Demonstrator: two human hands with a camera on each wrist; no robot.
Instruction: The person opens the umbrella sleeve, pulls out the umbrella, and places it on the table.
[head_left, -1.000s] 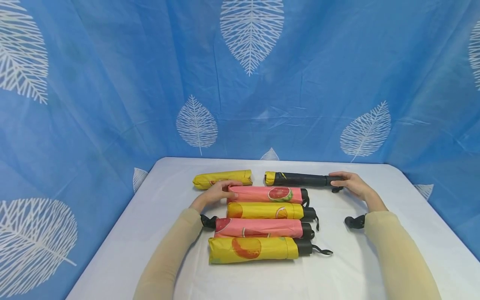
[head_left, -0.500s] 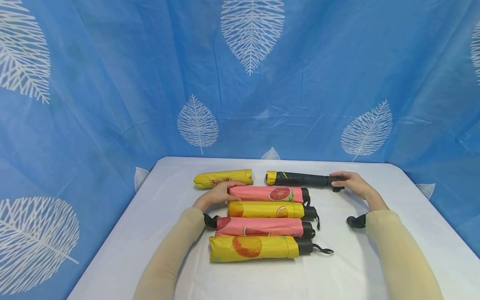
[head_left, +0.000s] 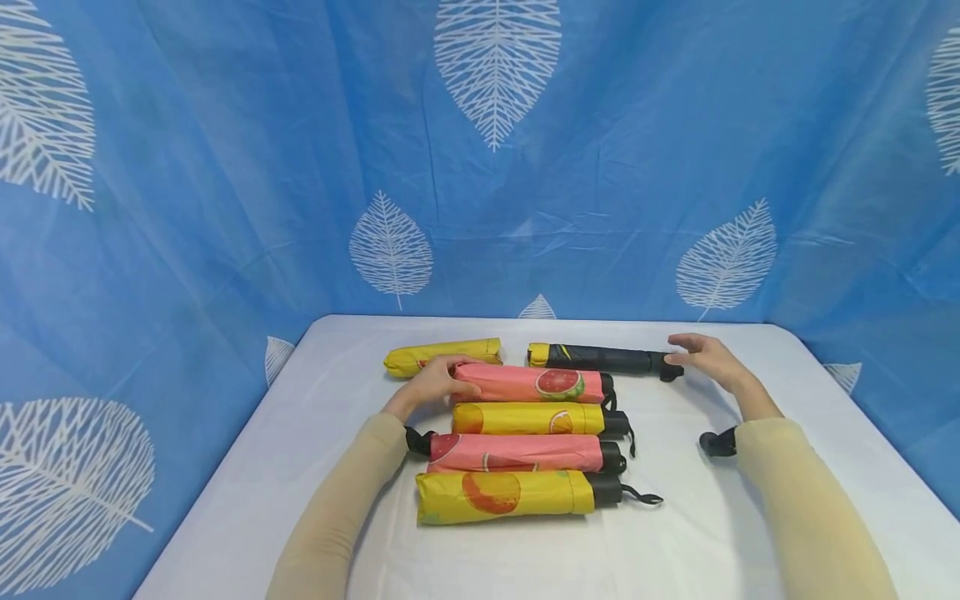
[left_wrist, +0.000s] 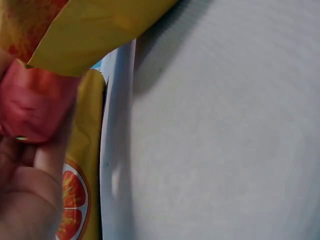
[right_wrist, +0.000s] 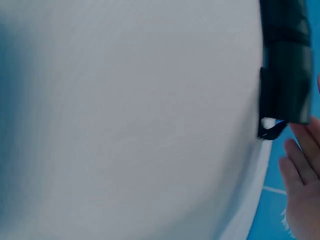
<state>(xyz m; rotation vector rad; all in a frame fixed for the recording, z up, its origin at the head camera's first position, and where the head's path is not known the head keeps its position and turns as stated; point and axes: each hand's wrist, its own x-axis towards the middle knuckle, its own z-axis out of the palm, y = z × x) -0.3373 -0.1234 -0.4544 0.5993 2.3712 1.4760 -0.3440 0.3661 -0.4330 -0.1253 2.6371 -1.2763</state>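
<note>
My left hand [head_left: 433,385] grips the left end of a folded pink umbrella [head_left: 517,383] with a watermelon print, thumb in front and fingers behind. In the left wrist view the pink umbrella's end [left_wrist: 37,102] lies against the fingers. At the back right, a folded black umbrella [head_left: 600,358] with a yellow end lies on the table. My right hand [head_left: 708,360] is beside its handle end, fingers spread and relaxed. In the right wrist view the fingers of the right hand [right_wrist: 302,175] extend just past the black handle [right_wrist: 290,82] and its strap.
A yellow umbrella [head_left: 442,357] lies at the back left, behind the left hand. In front of the pink one are a yellow umbrella [head_left: 525,418], another pink umbrella [head_left: 517,454] and a yellow umbrella [head_left: 506,497], side by side on the white table [head_left: 690,533]. Blue leaf-print cloth [head_left: 622,150] hangs behind.
My right hand has let go of the black umbrella's handle and drawn slightly to the right. The pink umbrella in my left hand has risen a little at its left end.
</note>
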